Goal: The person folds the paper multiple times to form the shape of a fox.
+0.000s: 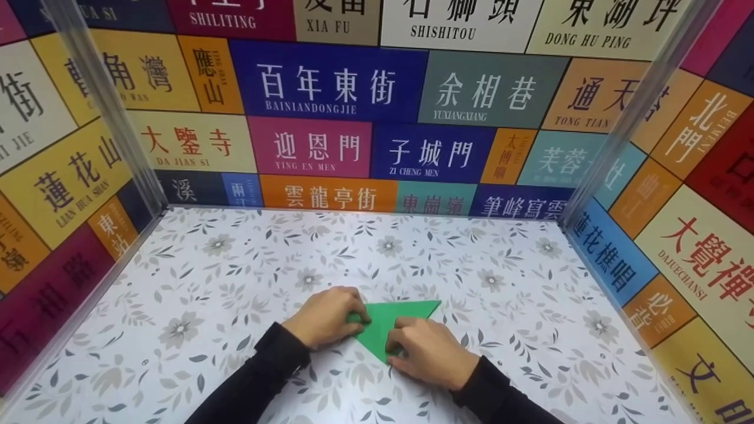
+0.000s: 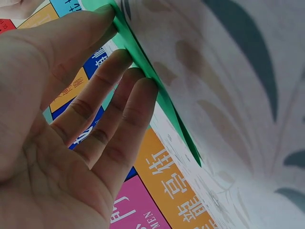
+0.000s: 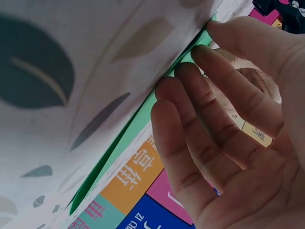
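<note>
A piece of green paper (image 1: pixel 377 335) lies on the patterned tabletop, its visible outline triangular with one corner pointing towards me. My left hand (image 1: pixel 333 318) rests at its left side, thumb and fingertips touching the paper. On the lower right edge sits my right hand (image 1: pixel 430 350), which covers part of the sheet. In the left wrist view, the loosely bent fingers (image 2: pixel 128 114) press on the green surface, with the thumb apart from them. The right wrist view shows spread fingertips (image 3: pixel 164 114) against the paper, which lifts slightly at its far end.
The white tabletop (image 1: pixel 283 253) bears a grey leaf and flower print. Panels with coloured name blocks (image 1: pixel 330 82) stand at the back and both sides. Clear corner strips (image 1: pixel 624 112) join the panels.
</note>
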Demonstrator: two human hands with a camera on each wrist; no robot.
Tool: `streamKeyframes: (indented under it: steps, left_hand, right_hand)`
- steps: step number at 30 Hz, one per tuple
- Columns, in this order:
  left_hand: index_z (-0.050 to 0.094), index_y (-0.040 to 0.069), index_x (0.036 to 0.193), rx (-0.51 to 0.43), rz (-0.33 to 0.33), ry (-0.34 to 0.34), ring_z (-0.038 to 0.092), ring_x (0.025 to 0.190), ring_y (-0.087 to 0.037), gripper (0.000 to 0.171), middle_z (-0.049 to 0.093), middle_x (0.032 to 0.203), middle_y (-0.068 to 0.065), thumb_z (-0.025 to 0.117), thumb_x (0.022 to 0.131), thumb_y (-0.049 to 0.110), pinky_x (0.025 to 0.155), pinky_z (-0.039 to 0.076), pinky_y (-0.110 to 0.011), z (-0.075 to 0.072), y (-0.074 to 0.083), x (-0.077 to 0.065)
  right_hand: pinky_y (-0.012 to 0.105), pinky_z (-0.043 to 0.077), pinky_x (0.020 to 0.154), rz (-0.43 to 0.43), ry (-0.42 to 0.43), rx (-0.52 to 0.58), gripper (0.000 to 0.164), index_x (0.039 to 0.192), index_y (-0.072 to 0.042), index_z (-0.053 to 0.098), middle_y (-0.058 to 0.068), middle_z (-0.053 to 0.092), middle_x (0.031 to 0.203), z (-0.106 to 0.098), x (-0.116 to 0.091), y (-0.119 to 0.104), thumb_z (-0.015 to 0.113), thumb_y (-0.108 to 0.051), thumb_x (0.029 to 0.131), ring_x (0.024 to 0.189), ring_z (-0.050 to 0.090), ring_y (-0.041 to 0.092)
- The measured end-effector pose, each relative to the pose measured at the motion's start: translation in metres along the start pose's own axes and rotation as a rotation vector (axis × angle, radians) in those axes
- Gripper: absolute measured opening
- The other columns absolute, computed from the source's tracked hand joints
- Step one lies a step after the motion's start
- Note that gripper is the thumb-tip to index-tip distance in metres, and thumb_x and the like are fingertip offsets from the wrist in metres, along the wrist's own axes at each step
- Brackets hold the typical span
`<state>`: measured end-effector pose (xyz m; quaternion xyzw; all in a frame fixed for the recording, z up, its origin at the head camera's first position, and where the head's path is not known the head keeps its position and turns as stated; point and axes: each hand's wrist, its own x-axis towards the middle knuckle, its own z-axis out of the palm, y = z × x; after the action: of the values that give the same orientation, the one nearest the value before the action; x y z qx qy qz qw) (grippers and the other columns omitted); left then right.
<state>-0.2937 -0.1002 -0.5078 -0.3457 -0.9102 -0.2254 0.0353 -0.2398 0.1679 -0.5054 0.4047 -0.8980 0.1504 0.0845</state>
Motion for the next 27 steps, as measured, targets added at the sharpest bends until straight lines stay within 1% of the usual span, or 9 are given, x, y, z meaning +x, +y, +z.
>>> streamKeyframes:
  steps: [4,10,14,21,27]
  left_hand:
    - [0.093,0.020,0.109,0.000,-0.007,0.000,0.078,0.104,-0.021,0.015,0.082,0.109,0.003,0.094,0.094,0.017,0.096,0.068,-0.045,0.0000,0.0003,-0.0010]
    - [0.093,0.020,0.110,0.004,-0.020,-0.011,0.078,0.105,-0.022,0.014,0.081,0.110,0.003,0.094,0.096,0.020,0.098,0.068,-0.046,0.0015,-0.0006,-0.0005]
    - [0.093,0.020,0.110,0.003,-0.024,-0.015,0.078,0.105,-0.021,0.014,0.081,0.111,0.003,0.094,0.096,0.020,0.098,0.067,-0.046,0.0018,-0.0014,0.0000]
    - [0.093,0.019,0.108,-0.003,0.000,0.000,0.079,0.105,-0.023,0.015,0.082,0.109,0.001,0.094,0.094,0.016,0.096,0.068,-0.046,0.0002,0.0006,-0.0008]
    - [0.093,0.020,0.110,-0.001,-0.018,-0.016,0.078,0.105,-0.022,0.015,0.081,0.111,0.002,0.094,0.095,0.019,0.098,0.068,-0.046,0.0005,0.0001,-0.0008]
  right_hand:
    - [0.024,0.056,0.069,-0.003,0.002,0.000,0.012,0.097,-0.019,0.086,-0.005,0.072,0.094,0.0008,-0.0001,0.0001,0.097,-0.022,0.092,0.080,0.064,0.005]
    - [0.024,0.055,0.068,0.003,-0.017,0.016,0.016,0.097,-0.019,0.086,-0.004,0.071,0.093,-0.0016,0.0004,-0.0005,0.098,-0.026,0.091,0.078,0.061,0.003]
    - [0.023,0.054,0.067,0.014,-0.015,0.030,0.014,0.096,-0.017,0.086,-0.005,0.071,0.093,-0.0022,0.0008,-0.0013,0.098,-0.023,0.090,0.078,0.061,0.004]
    - [0.024,0.053,0.065,0.004,0.015,-0.015,0.012,0.094,-0.017,0.083,-0.005,0.070,0.091,0.0017,0.0006,-0.0020,0.094,-0.019,0.090,0.076,0.061,0.005]
    - [0.026,0.057,0.067,-0.001,0.023,-0.024,0.016,0.097,-0.017,0.082,-0.005,0.071,0.092,0.0023,0.0018,-0.0005,0.096,-0.020,0.090,0.078,0.062,0.005]
